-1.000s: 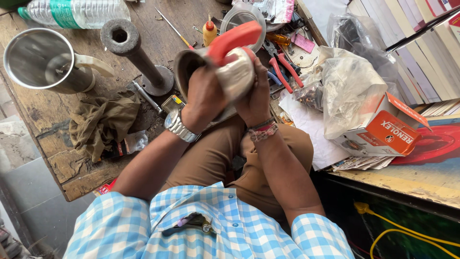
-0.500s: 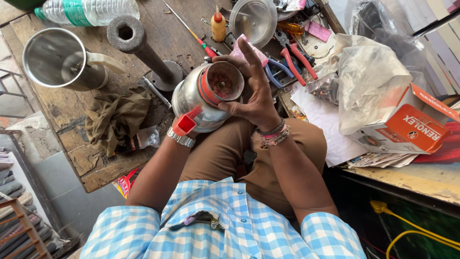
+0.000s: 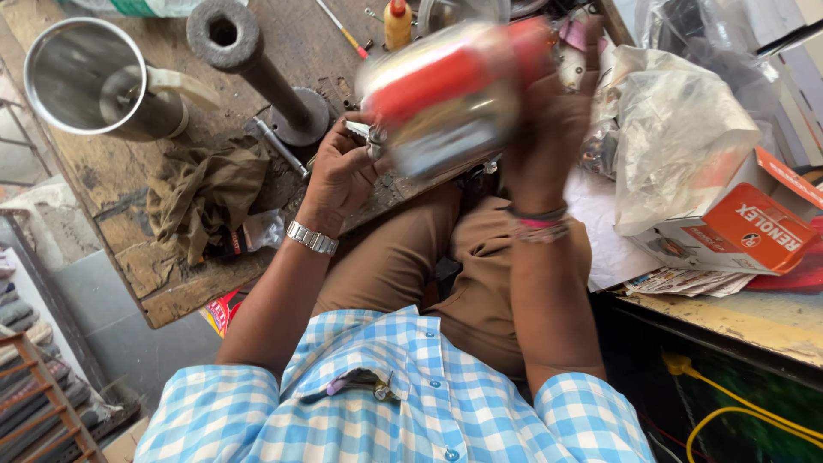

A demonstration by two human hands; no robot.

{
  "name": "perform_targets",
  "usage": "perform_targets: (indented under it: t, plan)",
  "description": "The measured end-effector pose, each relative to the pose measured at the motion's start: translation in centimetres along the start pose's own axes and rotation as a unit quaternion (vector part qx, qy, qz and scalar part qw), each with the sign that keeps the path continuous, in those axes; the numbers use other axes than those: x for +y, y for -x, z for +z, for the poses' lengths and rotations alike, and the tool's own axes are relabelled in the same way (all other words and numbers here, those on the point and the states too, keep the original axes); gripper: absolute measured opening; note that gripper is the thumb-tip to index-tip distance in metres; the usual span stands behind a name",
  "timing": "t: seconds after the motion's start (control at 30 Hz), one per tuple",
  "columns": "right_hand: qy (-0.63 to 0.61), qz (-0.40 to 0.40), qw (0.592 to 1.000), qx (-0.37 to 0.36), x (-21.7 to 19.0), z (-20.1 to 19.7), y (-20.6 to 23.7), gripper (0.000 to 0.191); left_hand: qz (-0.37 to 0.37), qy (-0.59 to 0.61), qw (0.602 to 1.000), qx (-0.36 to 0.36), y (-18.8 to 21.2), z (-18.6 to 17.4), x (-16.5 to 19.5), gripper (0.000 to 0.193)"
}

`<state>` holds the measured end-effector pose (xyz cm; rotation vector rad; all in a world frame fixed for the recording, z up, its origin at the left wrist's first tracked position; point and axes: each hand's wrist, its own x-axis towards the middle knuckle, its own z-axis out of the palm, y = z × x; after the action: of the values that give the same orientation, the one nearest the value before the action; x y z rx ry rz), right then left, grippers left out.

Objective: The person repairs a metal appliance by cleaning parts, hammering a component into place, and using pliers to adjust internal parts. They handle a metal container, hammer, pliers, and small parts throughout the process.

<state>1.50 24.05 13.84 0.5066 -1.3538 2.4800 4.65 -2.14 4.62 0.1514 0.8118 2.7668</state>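
The right hand (image 3: 549, 129) grips a blurred steel jar (image 3: 450, 99) (red handle uppermost); the left hand (image 3: 343, 171) pinches small metal parts (image 3: 370, 137) beneath it, not yet fitted.

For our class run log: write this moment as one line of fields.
right hand: holds blurred steel jar with red handle | left hand: at small metal part, grip unclear | wooden bench: steel jug, rag

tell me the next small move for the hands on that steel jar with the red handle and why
Probably steady the steel jar first. It shows blurred, held up over the lap mainly by the right hand, while the left hand sits beside it pinching a small metal part. A still jar would let that part be lined up.
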Motion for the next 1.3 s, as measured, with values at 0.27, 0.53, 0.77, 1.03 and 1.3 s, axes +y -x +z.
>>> perform_targets:
  t: [0.27, 0.53, 0.77, 1.03, 1.3]
  plan:
    - [-0.396, 0.203, 0.884, 0.142, -1.2, -6.7, -1.9, 0.074, 0.050, 0.009, 0.999, 0.002, -0.3, 1.2, 1.5, 0.039]
    - [-0.407, 0.201, 0.877, 0.159, -0.9, -6.5, -1.4, 0.067, 0.077, -0.202, 0.972, 0.094, -0.4, 0.4, 1.4, 0.039]
    - [-0.403, 0.193, 0.879, 0.168, 0.7, -7.9, -1.0, 0.049, 0.124, -0.784, 0.605, 0.068, 1.3, -0.3, -0.7, 0.038]
    - [-0.338, 0.191, 0.906, 0.169, 2.1, -6.4, -0.7, 0.048, 0.147, -0.872, 0.454, 0.109, 0.5, 1.4, -2.4, 0.056]
    - [-0.292, 0.227, 0.928, -0.053, 4.6, -2.2, 0.8, 0.059, 0.341, -0.683, 0.646, -0.012, 2.0, 8.1, 0.5, 0.092]
